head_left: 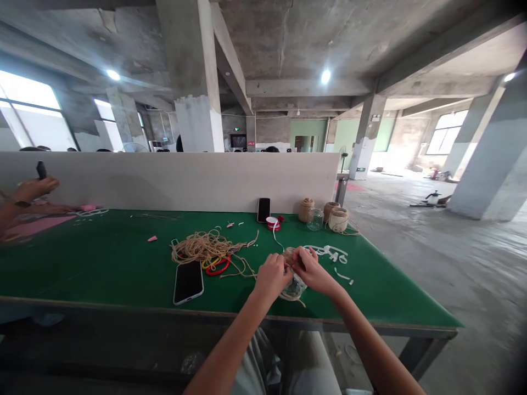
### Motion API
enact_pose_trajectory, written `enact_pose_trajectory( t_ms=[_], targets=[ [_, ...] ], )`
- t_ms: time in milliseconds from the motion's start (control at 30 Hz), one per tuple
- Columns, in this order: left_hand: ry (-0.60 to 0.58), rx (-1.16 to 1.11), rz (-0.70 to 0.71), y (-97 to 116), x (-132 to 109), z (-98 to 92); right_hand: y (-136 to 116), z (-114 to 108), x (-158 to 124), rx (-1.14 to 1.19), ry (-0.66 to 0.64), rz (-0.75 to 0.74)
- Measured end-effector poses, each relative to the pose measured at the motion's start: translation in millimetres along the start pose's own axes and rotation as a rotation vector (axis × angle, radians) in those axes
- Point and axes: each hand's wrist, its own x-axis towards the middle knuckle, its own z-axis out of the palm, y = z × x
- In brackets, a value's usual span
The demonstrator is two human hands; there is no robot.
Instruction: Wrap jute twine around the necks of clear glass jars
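Observation:
Both my hands meet over a small glass jar [295,287] partly wrapped in jute twine, near the front edge of the green table [102,263]. My left hand [272,276] grips the jar's left side with curled fingers. My right hand [309,269] is closed over the top, pinching the twine against the jar. A loose pile of jute twine [206,247] lies to the left, its strands trailing toward my hands. The jar's lower part shows below my fingers.
A dark phone [188,282] lies face up beside scissors with coloured handles [216,265]. At the back stand another phone [263,209], a red tape roll [273,223], a clear jar [315,219] and twine-wrapped jars [338,219]. Another person's hand [33,189] is at far left.

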Motion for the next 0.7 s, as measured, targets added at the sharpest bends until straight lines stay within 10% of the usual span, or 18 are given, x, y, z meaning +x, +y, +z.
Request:
enact_pose_trajectory(
  t_ms=[700],
  targets=[
    [0.028, -0.193, 0.116, -12, -4, 0.4, 0, 2, -1, 0.021, 0.006, 0.023]
  ],
)
